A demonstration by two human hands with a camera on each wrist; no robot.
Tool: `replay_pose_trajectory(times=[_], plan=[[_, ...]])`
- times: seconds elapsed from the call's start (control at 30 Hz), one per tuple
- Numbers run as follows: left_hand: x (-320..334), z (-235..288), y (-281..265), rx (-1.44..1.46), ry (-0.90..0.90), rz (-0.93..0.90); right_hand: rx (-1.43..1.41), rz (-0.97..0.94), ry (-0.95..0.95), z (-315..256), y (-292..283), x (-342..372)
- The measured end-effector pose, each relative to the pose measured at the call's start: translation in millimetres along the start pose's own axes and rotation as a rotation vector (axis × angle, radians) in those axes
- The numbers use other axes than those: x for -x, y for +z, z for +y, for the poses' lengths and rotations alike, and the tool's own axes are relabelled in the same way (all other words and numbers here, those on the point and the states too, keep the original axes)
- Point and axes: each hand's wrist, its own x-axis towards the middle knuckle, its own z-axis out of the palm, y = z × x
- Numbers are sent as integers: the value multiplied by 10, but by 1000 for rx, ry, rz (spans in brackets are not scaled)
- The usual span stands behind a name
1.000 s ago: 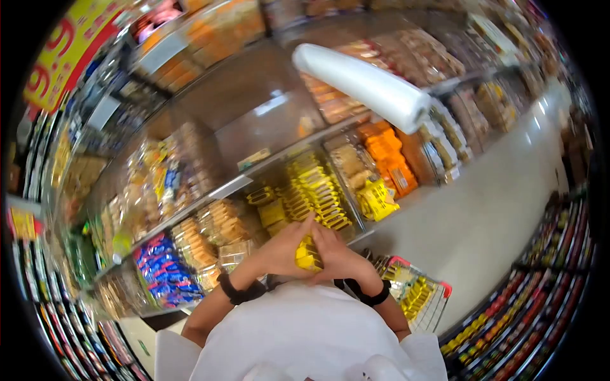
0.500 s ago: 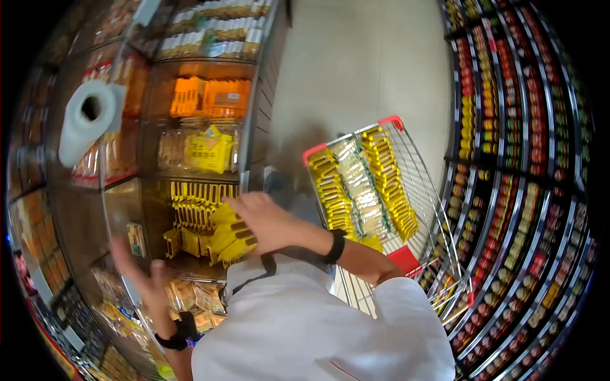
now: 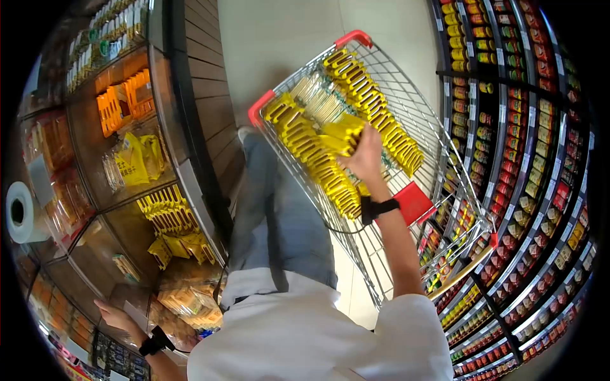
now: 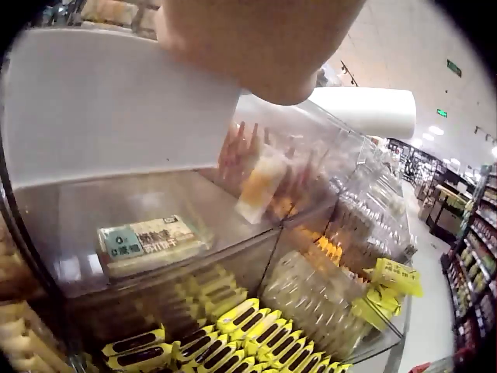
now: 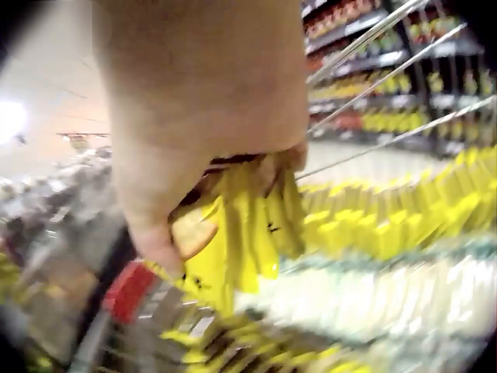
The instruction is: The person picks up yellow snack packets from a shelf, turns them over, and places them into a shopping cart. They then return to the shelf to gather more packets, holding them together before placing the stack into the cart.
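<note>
My right hand [image 3: 367,157] grips a bunch of yellow snack packets [image 3: 343,132] over the shopping cart [image 3: 353,39]. In the right wrist view, thumb and fingers curl round the bunched packets [image 5: 248,241]. Below it, rows of yellow packets [image 3: 310,149] line both sides of the cart, with pale clear-wrapped packets [image 3: 318,95] between them. My left hand [image 3: 121,319] is out at the lower left beside the shelf bins, fingers extended and holding nothing. A bin close by contains more yellow packets [image 3: 171,213], also seen in the left wrist view under a ledge bearing a flat biscuit pack [image 4: 151,245].
Orange packets [image 3: 126,101] and a yellow bag [image 3: 133,159] fill neighbouring bins. A roll of plastic bags [image 3: 22,213] juts out at the left. Shelves of jars [image 3: 515,159] run along the right, past the cart. A red panel [image 3: 406,204] sits near the cart handle.
The view has turned right from the bins toward the cart. Both hands were together round yellow packets; then they parted, and the right hand carried the packets over the cart while the left stayed shelf-side.
</note>
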Motion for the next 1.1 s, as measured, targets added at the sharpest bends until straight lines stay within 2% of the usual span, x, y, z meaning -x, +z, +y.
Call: replay_pose_trajectory(times=[0.03,0.1,0.17,0.2,0.23,0.33,0.37,0.4,0.5,0.6,0.63,0.73,0.9,1.0,1.03,1.1], plan=[[-20,-13,5,-29,5,-13,103,-54,20,402,103,112],[-86,-108,5,-92,9,-41,288,-169,46,852,67,351],[-153,-234,-3,-117,67,-48,471,-331,-8,1219,106,607],[-171,-298,3,-131,92,-51,557,-415,-50,1371,138,712],[-174,-348,15,-96,205,-24,623,-475,-65,1497,147,785],[-231,-392,29,-17,138,-50,782,-665,-63,1748,144,931],[-288,-457,36,68,64,-66,812,-690,-112,1813,155,942],[-308,-486,33,54,66,-65,842,-713,-161,1813,161,928],[-350,-507,21,63,41,-66,870,-921,-469,1710,310,893],[-197,-331,-12,0,118,-49,799,-918,-725,1745,613,953],[-263,-421,-1,45,152,-48,800,-954,-762,1749,707,980],[-449,-648,8,138,94,-90,783,-950,-867,1721,840,1051],[-434,-647,49,124,134,-47,964,-938,-833,1619,816,1147],[-382,-588,73,172,125,-41,936,-925,-758,1477,695,1277],[-316,-519,81,189,140,-40,941,-803,-764,1625,771,1425],[-350,-606,122,243,206,-77,1025,-726,-716,1564,776,1543]])
